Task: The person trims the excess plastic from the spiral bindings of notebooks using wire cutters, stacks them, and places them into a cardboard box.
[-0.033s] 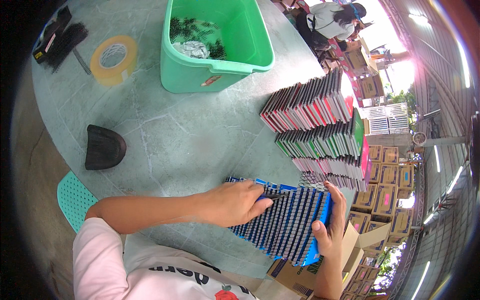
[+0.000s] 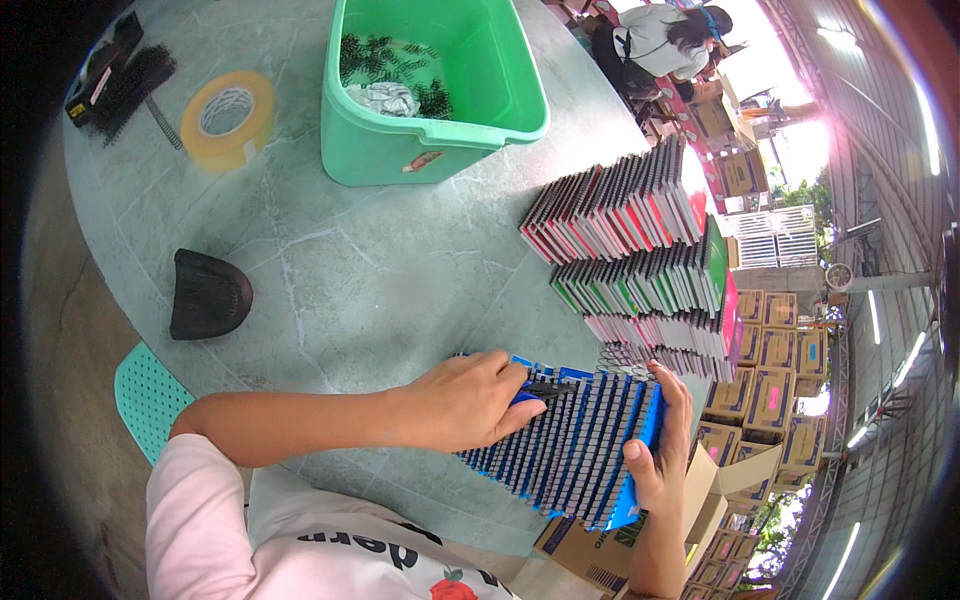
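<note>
A row of blue spiral-bound notebooks [image 2: 570,455] lies on the table in front of me, wire spines facing up. Over its far left part, my left hand [image 2: 475,400] is closed around pliers [image 2: 545,389] with blue handles and dark jaws. The jaws reach down to the spines; whether they grip a wire is too small to tell. At the row's right end my right hand [image 2: 660,450] holds the notebooks, its thumb against the blue cover and its fingers reaching up along the edge. Loose wire coils [image 2: 625,360] show just beyond my right fingertips.
Red, green and pink spiral notebooks [image 2: 640,280] stand in rows at far right. Beyond are a green bin [image 2: 380,155] with black coils, a tape roll [image 2: 250,120] and a black curved object [image 2: 210,295]. An open carton [image 2: 580,555] sits by my right arm. Another person [image 2: 665,45] sits farther off.
My left hand has shifted slightly over the spines, and more of the pliers' jaws shows. My right hand and the notebooks stay in place.
</note>
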`<action>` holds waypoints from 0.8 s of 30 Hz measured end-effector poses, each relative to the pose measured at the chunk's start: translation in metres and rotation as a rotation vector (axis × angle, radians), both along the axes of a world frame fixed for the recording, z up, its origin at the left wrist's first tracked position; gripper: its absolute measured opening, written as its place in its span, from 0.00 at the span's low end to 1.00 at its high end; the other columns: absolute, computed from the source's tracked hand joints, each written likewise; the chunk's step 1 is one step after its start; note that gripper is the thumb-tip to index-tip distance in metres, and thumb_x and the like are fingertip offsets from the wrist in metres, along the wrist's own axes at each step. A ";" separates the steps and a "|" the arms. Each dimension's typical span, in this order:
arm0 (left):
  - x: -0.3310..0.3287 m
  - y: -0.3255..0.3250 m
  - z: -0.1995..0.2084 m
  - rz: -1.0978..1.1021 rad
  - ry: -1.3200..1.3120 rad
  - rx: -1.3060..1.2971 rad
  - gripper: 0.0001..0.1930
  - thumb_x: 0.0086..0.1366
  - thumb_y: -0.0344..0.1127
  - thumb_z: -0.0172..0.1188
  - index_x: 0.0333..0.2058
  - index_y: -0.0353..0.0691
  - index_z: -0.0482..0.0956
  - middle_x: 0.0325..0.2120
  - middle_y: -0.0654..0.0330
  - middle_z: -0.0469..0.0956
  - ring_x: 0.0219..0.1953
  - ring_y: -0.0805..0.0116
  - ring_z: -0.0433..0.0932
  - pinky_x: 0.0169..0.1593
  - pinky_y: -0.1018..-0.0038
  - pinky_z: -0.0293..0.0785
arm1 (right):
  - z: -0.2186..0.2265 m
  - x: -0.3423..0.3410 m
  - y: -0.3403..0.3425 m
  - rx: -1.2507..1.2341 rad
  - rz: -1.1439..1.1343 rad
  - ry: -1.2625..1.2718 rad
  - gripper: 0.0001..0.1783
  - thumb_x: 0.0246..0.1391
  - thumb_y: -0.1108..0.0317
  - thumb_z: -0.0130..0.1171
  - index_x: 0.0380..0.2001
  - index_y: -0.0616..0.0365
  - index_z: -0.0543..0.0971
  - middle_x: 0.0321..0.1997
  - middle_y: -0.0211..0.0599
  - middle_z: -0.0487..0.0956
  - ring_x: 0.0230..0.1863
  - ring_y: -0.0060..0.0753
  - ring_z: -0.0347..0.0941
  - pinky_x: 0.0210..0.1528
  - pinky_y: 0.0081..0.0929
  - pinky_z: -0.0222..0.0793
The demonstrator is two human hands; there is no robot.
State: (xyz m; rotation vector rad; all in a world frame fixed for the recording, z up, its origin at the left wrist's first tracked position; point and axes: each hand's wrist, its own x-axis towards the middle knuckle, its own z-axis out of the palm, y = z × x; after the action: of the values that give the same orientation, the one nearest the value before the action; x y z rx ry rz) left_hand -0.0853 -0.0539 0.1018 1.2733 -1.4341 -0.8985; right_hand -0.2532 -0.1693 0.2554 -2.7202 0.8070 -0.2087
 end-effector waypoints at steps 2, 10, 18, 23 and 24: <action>0.009 0.001 0.007 -0.053 0.073 0.016 0.24 0.66 0.52 0.43 0.35 0.30 0.69 0.28 0.43 0.72 0.32 0.44 0.73 0.38 0.59 0.69 | 0.009 0.004 -0.005 0.061 0.017 0.068 0.44 0.45 0.37 0.48 0.53 0.66 0.65 0.54 0.50 0.67 0.57 0.49 0.60 0.61 0.42 0.46; 0.036 -0.016 0.020 0.287 -0.471 -0.332 0.20 0.56 0.50 0.57 0.34 0.36 0.72 0.25 0.54 0.68 0.30 0.56 0.69 0.34 0.65 0.65 | 0.032 0.080 -0.067 0.657 -0.059 0.495 0.27 0.54 0.50 0.53 0.42 0.67 0.75 0.36 0.40 0.78 0.38 0.26 0.71 0.45 0.22 0.65; 0.036 -0.027 0.019 0.287 -0.498 -0.383 0.18 0.52 0.49 0.60 0.34 0.41 0.74 0.25 0.58 0.68 0.32 0.61 0.68 0.37 0.67 0.64 | 0.019 0.114 -0.066 0.562 0.068 0.744 0.16 0.44 0.60 0.62 0.29 0.64 0.81 0.23 0.37 0.79 0.24 0.23 0.72 0.29 0.24 0.68; 0.039 -0.028 0.018 0.247 -0.468 -0.374 0.16 0.52 0.46 0.62 0.30 0.40 0.73 0.22 0.58 0.69 0.27 0.60 0.71 0.32 0.67 0.68 | 0.015 0.114 -0.060 0.522 0.021 0.732 0.10 0.46 0.66 0.63 0.28 0.64 0.80 0.21 0.27 0.76 0.22 0.15 0.67 0.26 0.17 0.64; 0.038 -0.029 0.017 0.220 -0.451 -0.353 0.15 0.52 0.45 0.62 0.29 0.40 0.72 0.22 0.58 0.69 0.25 0.59 0.72 0.30 0.67 0.69 | 0.015 0.114 -0.059 0.511 0.019 0.716 0.10 0.46 0.66 0.63 0.28 0.64 0.80 0.20 0.27 0.76 0.21 0.15 0.67 0.25 0.17 0.64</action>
State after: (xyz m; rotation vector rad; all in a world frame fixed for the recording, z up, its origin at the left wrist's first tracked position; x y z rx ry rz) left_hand -0.0472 -0.0825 0.1188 1.3753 -1.6662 -0.1976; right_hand -0.1392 -0.2279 0.2701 -2.2805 0.8462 0.8967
